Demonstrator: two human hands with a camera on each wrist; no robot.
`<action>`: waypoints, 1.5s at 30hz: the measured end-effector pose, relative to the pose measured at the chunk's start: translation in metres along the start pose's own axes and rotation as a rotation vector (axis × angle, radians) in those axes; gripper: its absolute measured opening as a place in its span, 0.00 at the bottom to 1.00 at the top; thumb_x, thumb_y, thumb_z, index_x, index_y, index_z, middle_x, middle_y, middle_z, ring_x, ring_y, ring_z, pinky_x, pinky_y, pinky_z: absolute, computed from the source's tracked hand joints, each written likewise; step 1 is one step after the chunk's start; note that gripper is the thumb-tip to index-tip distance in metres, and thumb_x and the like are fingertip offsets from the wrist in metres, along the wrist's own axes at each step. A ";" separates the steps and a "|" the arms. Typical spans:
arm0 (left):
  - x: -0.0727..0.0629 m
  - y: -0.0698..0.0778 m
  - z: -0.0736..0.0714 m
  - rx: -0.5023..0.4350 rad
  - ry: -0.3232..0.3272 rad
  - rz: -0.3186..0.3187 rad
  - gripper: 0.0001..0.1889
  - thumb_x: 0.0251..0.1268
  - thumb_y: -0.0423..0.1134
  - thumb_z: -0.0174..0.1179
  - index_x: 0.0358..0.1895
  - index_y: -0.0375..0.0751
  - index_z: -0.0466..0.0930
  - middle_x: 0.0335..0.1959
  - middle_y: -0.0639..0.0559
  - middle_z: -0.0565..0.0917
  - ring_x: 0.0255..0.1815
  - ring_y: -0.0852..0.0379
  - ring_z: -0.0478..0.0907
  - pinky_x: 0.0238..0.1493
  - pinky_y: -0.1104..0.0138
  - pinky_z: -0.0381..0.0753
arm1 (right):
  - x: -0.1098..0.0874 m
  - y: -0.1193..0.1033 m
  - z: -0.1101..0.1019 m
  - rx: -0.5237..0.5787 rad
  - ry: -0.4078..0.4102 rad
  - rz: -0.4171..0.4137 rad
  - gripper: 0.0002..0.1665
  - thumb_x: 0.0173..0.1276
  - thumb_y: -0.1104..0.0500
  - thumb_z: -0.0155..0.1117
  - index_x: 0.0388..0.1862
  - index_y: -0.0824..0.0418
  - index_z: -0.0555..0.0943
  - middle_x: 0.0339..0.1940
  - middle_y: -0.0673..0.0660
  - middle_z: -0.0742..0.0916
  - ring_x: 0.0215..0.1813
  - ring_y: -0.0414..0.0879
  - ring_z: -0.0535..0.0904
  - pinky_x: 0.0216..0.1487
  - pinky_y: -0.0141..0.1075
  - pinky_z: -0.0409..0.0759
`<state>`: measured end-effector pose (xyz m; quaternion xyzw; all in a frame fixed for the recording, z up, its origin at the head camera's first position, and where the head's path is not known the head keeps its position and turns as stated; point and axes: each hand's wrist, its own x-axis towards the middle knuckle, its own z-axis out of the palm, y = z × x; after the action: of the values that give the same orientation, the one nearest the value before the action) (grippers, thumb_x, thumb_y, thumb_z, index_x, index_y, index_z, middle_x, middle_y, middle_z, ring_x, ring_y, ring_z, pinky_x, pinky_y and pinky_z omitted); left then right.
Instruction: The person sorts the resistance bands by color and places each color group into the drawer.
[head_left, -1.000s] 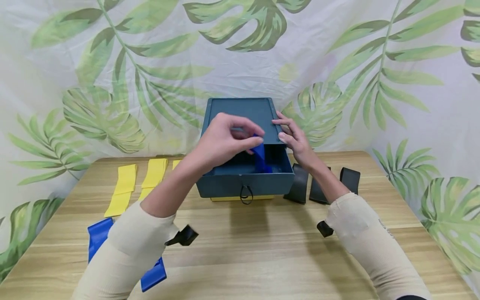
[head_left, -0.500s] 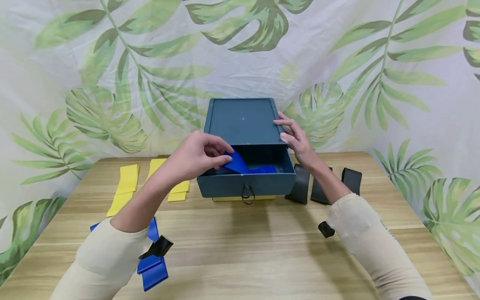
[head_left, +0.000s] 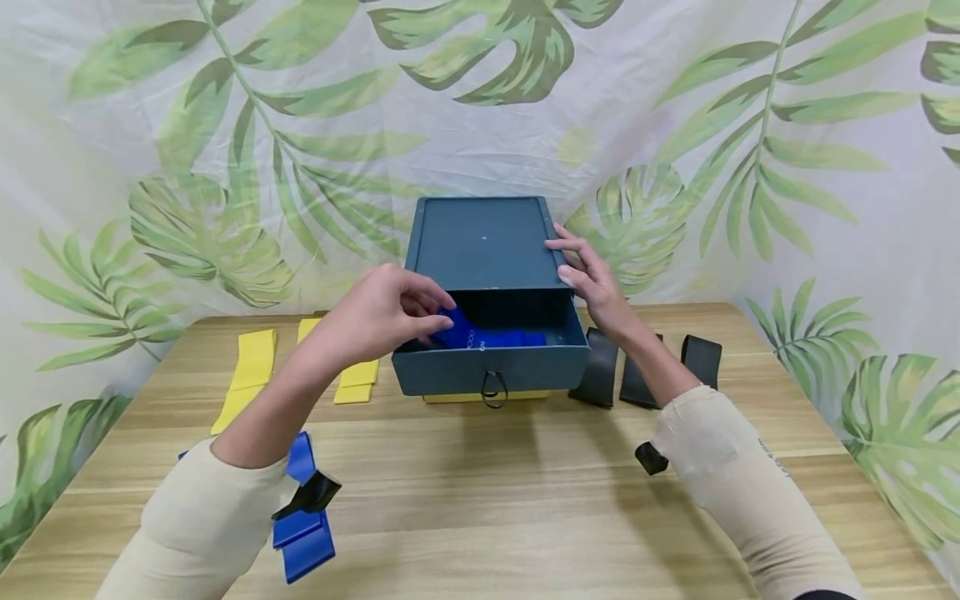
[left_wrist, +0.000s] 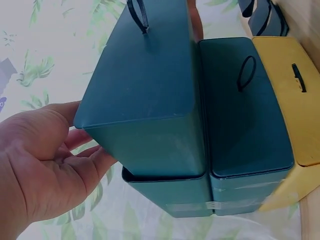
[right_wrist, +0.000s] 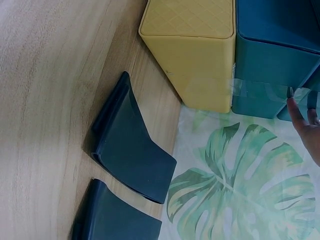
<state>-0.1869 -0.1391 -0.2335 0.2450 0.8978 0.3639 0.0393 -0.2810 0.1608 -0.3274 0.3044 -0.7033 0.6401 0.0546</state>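
Note:
My left hand (head_left: 390,312) pinches one end of a blue resistance band (head_left: 491,338) at the left rim of an open drawer (head_left: 491,372). The band lies across the drawer's inside, and white print shows on it. In the left wrist view, the fingers of the left hand (left_wrist: 55,160) reach behind the pulled-out drawer (left_wrist: 150,80), where the band is hidden. My right hand (head_left: 596,279) rests with extended fingers on the right edge of the dark teal drawer unit (head_left: 483,242); its fingertips also show against the unit's side in the right wrist view.
Beneath the open drawer sit a closed teal drawer (left_wrist: 245,120) and a yellow drawer (left_wrist: 290,115), each with a loop pull. Yellow bands (head_left: 251,367) and blue bands (head_left: 306,542) lie on the left of the table (head_left: 480,517). Several black bands (head_left: 701,358) lie on the right.
The left hand has moved left and down from above the drawer to its left rim, bringing the blue band end along. The band now lies flatter inside. The right hand stays in place.

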 end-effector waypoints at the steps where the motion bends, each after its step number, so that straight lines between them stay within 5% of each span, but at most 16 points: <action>1: 0.000 0.001 -0.001 0.003 -0.004 -0.002 0.10 0.70 0.28 0.66 0.51 0.28 0.87 0.39 0.40 0.89 0.31 0.52 0.89 0.43 0.58 0.88 | 0.000 0.000 0.000 -0.003 0.000 0.000 0.31 0.75 0.58 0.49 0.72 0.73 0.66 0.86 0.61 0.55 0.84 0.66 0.50 0.74 0.70 0.58; 8: -0.004 0.004 0.000 0.065 0.010 0.008 0.10 0.70 0.29 0.66 0.51 0.28 0.87 0.38 0.41 0.89 0.32 0.52 0.89 0.43 0.58 0.88 | 0.000 -0.001 0.001 -0.009 -0.008 -0.001 0.31 0.76 0.58 0.48 0.72 0.73 0.65 0.86 0.62 0.54 0.83 0.67 0.51 0.74 0.69 0.59; 14: -0.011 0.008 0.002 0.210 0.086 0.062 0.09 0.68 0.29 0.68 0.48 0.30 0.89 0.45 0.39 0.88 0.42 0.46 0.87 0.44 0.55 0.88 | 0.000 -0.001 0.000 -0.009 -0.008 -0.004 0.31 0.76 0.58 0.49 0.72 0.73 0.65 0.86 0.63 0.54 0.83 0.67 0.51 0.74 0.69 0.59; 18: -0.018 0.006 -0.004 0.207 0.167 0.122 0.08 0.68 0.28 0.67 0.47 0.29 0.89 0.45 0.39 0.86 0.42 0.45 0.87 0.45 0.52 0.88 | 0.000 -0.001 0.000 -0.005 -0.009 -0.001 0.31 0.76 0.57 0.48 0.72 0.73 0.65 0.86 0.62 0.54 0.84 0.66 0.51 0.74 0.69 0.59; 23: -0.029 -0.013 -0.015 0.188 0.317 0.210 0.05 0.68 0.28 0.68 0.44 0.32 0.90 0.41 0.43 0.87 0.39 0.49 0.86 0.42 0.61 0.88 | 0.000 -0.001 0.000 -0.004 -0.007 -0.002 0.31 0.76 0.58 0.48 0.72 0.73 0.65 0.86 0.62 0.54 0.84 0.66 0.51 0.74 0.69 0.58; 28: -0.041 -0.044 -0.022 0.185 0.396 0.193 0.03 0.67 0.29 0.69 0.41 0.35 0.89 0.39 0.45 0.88 0.37 0.51 0.85 0.38 0.80 0.78 | 0.000 -0.001 0.000 -0.005 -0.005 -0.001 0.31 0.76 0.58 0.49 0.72 0.73 0.65 0.86 0.62 0.54 0.84 0.66 0.51 0.74 0.69 0.58; 35: -0.056 -0.098 -0.023 0.206 0.326 0.077 0.05 0.68 0.32 0.70 0.43 0.34 0.89 0.38 0.43 0.90 0.38 0.47 0.86 0.36 0.78 0.80 | -0.001 -0.002 0.001 -0.011 -0.007 0.000 0.31 0.76 0.57 0.49 0.72 0.73 0.65 0.86 0.62 0.54 0.84 0.67 0.51 0.74 0.69 0.58; 45: -0.076 -0.170 -0.011 0.236 0.109 -0.064 0.07 0.65 0.30 0.70 0.43 0.29 0.88 0.36 0.45 0.88 0.35 0.50 0.85 0.33 0.68 0.82 | -0.001 -0.002 0.001 -0.010 -0.008 -0.004 0.31 0.76 0.58 0.48 0.72 0.74 0.65 0.86 0.64 0.54 0.83 0.68 0.51 0.74 0.70 0.58</action>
<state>-0.1927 -0.2866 -0.3481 0.1992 0.9424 0.2672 -0.0271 -0.2794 0.1602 -0.3266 0.3081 -0.7060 0.6354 0.0546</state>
